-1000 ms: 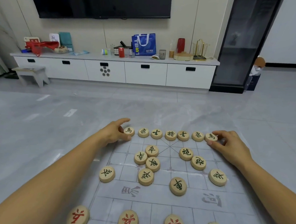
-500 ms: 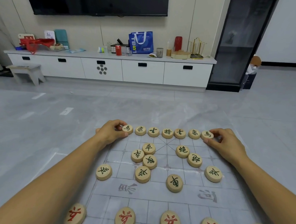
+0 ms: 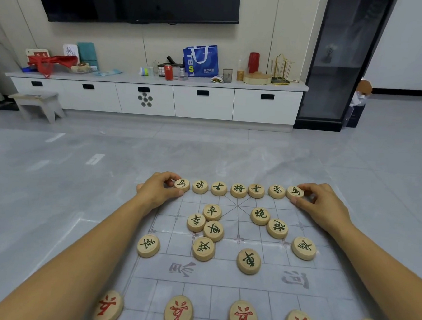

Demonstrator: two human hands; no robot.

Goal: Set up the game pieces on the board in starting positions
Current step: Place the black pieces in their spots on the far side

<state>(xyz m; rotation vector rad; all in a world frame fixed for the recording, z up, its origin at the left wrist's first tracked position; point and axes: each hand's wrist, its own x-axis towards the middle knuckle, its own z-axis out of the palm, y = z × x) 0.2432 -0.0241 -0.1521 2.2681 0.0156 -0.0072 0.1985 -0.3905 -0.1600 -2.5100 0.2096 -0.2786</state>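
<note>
A thin plastic chess board [image 3: 222,274] lies on the floor. Along its far edge stands a row of several round wooden pieces with dark characters. My left hand [image 3: 157,190] pinches the leftmost piece of that row [image 3: 182,183] between thumb and fingers. My right hand [image 3: 322,205] pinches the rightmost piece [image 3: 295,191] the same way. Several more dark-lettered pieces lie loose in the board's far half, among them one near the river line [image 3: 248,261]. A row of red-lettered pieces [image 3: 243,316] lines the near part.
Grey tiled floor surrounds the board. Far back stand a long white cabinet [image 3: 156,99] with clutter on top, a small stool [image 3: 39,104] at the left and a dark glass cabinet [image 3: 339,63] at the right.
Both hands have stayed at the ends of the far row. My left fingers have closed round the end piece; the view has shifted slightly.
</note>
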